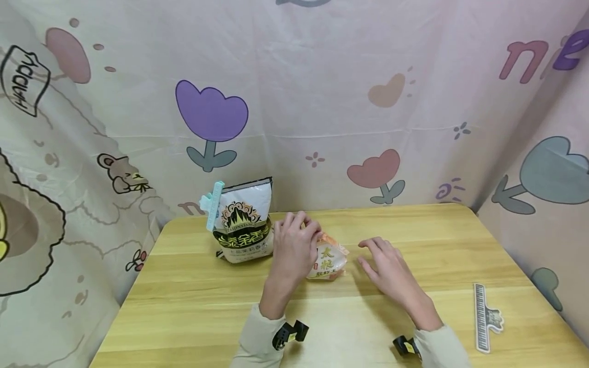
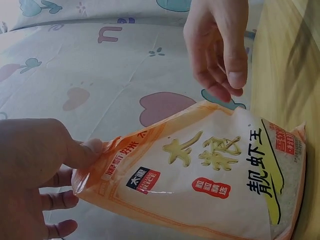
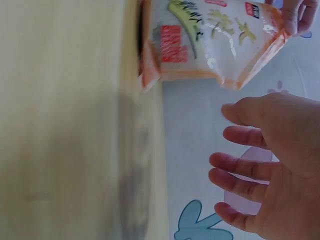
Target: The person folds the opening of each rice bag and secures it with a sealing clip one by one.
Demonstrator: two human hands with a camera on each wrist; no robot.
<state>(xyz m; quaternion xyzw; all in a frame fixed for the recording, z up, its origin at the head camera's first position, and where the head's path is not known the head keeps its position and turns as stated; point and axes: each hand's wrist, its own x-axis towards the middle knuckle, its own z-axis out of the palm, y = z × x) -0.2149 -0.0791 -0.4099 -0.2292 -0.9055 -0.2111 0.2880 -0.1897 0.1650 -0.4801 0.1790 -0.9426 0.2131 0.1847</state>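
A small orange-and-white bag of rice (image 1: 327,261) stands on the table. My left hand (image 1: 295,246) pinches its gathered top between thumb and fingers, as the left wrist view shows at the bag's orange top edge (image 2: 92,172). To the bag's right, my right hand (image 1: 388,270) hovers apart from it. In the right wrist view the right hand's fingers (image 3: 242,186) are spread and relaxed, holding nothing. A larger white-and-black rice bag (image 1: 244,225) stands just left of my left hand, with a light-blue clip (image 1: 213,207) on its upper left corner.
A grey-and-white clip (image 1: 481,318) lies on the wooden table (image 1: 193,317) at the right. Behind the table hangs a patterned cloth (image 1: 294,102), with more cloth at both sides. Small black cameras sit at both wrists.
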